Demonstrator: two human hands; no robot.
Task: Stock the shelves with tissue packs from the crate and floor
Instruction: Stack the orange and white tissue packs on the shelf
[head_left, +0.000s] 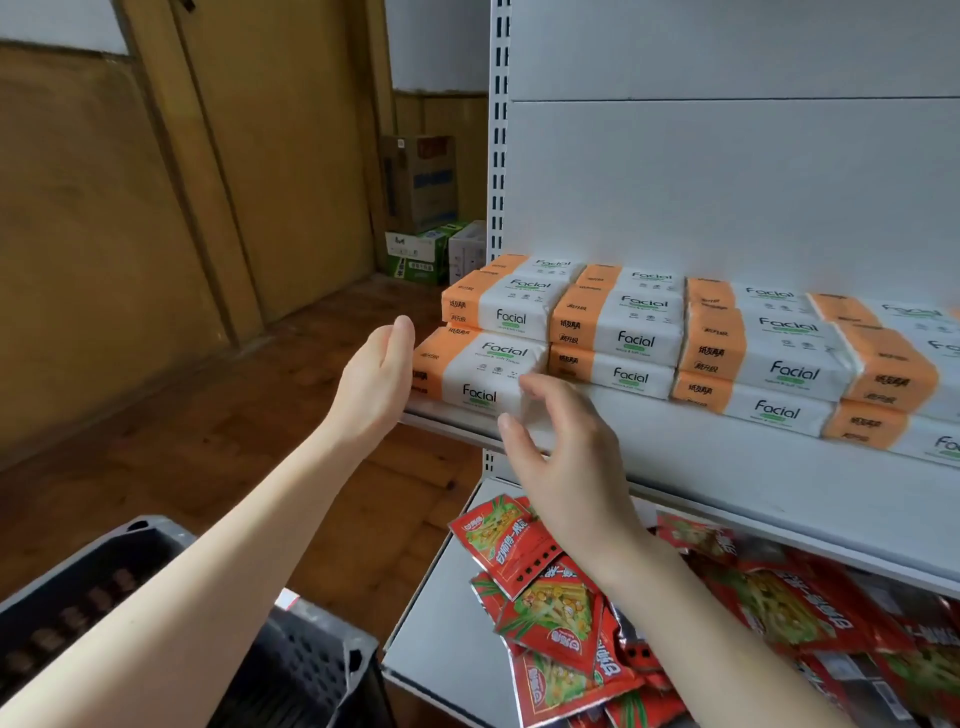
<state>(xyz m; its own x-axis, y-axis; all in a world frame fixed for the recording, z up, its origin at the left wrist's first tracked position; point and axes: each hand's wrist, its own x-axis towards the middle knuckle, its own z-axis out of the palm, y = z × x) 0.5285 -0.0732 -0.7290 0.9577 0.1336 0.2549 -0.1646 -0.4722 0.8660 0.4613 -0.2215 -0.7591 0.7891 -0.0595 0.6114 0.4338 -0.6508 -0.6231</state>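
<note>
White metal shelf (727, 467) carries orange-and-white "Facial" tissue packs (618, 338); left grip (376, 374) flat-fingered beside the edge pack (483, 369), right grip (561, 457) loose, holding nothing.

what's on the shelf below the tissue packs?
Red snack sachets lie heaped on the lower shelf, beneath the tissue packs. The right arm covers part of the heap, and the upper shelf hides its back.
</note>
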